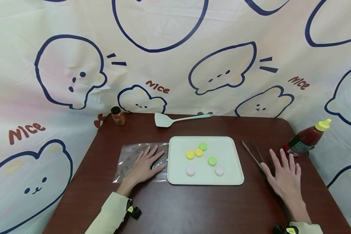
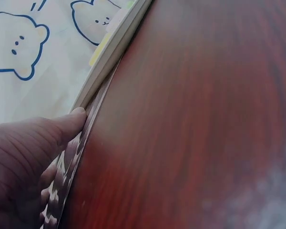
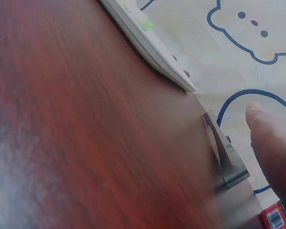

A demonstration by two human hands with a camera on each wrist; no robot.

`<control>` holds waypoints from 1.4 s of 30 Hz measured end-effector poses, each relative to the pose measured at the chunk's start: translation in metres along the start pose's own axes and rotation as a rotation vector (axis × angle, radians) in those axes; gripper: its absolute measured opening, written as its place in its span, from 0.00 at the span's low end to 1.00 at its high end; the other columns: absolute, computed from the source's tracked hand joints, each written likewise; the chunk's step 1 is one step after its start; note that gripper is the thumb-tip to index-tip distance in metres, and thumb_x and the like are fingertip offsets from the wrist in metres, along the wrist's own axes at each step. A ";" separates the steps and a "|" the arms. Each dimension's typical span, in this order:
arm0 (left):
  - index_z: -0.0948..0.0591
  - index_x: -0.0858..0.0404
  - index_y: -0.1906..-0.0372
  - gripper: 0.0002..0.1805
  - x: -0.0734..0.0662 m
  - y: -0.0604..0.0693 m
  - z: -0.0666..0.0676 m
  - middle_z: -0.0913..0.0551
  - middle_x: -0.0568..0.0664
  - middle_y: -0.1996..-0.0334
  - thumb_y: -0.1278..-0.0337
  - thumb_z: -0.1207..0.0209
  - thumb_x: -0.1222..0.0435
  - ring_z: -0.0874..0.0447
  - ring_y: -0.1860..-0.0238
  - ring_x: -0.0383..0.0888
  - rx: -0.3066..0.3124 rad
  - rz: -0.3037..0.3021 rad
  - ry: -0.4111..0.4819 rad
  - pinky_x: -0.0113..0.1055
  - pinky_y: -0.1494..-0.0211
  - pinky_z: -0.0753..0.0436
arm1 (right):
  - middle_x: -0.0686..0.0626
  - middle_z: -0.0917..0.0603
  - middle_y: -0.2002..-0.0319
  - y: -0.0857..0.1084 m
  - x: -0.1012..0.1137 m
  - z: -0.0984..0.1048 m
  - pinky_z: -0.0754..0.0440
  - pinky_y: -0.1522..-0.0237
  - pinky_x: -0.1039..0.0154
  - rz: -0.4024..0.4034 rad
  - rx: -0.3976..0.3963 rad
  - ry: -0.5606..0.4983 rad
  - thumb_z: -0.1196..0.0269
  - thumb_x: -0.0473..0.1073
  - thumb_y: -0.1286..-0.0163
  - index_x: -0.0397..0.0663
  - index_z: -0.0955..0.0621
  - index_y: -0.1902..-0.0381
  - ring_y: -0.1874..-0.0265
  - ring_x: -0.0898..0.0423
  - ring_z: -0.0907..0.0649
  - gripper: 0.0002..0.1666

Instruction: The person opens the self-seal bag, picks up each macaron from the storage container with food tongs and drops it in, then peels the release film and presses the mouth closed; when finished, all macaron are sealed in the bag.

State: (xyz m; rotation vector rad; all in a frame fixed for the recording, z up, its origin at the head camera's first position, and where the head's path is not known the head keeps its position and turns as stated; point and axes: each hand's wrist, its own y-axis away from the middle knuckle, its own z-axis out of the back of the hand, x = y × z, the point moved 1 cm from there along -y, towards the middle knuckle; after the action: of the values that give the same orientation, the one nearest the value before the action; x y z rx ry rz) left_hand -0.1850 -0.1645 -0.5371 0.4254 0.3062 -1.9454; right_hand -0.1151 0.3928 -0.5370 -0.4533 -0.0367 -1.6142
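My left hand (image 1: 147, 165) lies flat with fingers spread on a clear plastic bag (image 1: 125, 161). In the left wrist view its thumb (image 2: 69, 125) reaches close to the rim of a white tray (image 2: 109, 55); whether they touch I cannot tell. On that tray (image 1: 175, 178) sit several small round pieces: yellow ones (image 1: 190, 155), green ones (image 1: 212, 161) and white ones (image 1: 190, 171). My right hand (image 1: 286, 175), fingers spread, is beside metal tongs (image 1: 253, 156), whose arms stand apart. In the right wrist view the tongs (image 3: 229, 162) are left of the thumb; nothing is held.
A red sauce bottle (image 1: 305, 139) with a yellow cap stands just beyond my right fingertips. At the back edge lie a pale spatula (image 1: 165, 120) and a small dark-capped spice jar (image 1: 118, 116). A cartoon-printed cloth (image 1: 175, 68) hangs behind the brown table (image 1: 204, 208).
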 end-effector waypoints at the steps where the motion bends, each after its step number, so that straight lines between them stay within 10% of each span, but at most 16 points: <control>1: 0.31 0.47 0.21 0.36 0.001 0.000 0.000 0.44 0.52 0.17 0.28 0.44 0.39 0.56 0.16 0.61 -0.003 -0.002 0.004 0.66 0.19 0.53 | 0.36 0.54 0.16 0.000 0.001 0.000 0.66 0.26 0.23 0.005 0.000 -0.008 0.48 0.67 0.20 0.61 0.48 0.15 0.18 0.31 0.59 0.46; 26: 0.25 0.52 0.25 0.30 0.003 0.004 0.003 0.37 0.55 0.20 0.26 0.39 0.49 0.49 0.18 0.63 -0.064 -0.026 0.048 0.68 0.20 0.49 | 0.30 0.47 0.19 -0.012 0.008 -0.005 0.56 0.27 0.22 0.020 0.046 -0.051 0.49 0.66 0.19 0.51 0.45 0.16 0.20 0.29 0.52 0.46; 42: 0.07 0.62 0.58 0.10 0.002 -0.004 0.001 0.14 0.58 0.41 0.42 0.25 0.62 0.22 0.31 0.61 -0.310 -0.036 0.170 0.57 0.31 0.22 | 0.22 0.38 0.26 -0.025 0.013 -0.014 0.43 0.32 0.22 -0.003 0.085 -0.067 0.50 0.64 0.17 0.27 0.40 0.23 0.26 0.25 0.40 0.47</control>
State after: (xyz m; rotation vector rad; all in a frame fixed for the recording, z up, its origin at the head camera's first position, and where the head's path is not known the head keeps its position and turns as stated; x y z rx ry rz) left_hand -0.1891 -0.1650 -0.5367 0.3821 0.7185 -1.8596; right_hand -0.1437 0.3790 -0.5398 -0.4418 -0.1558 -1.5941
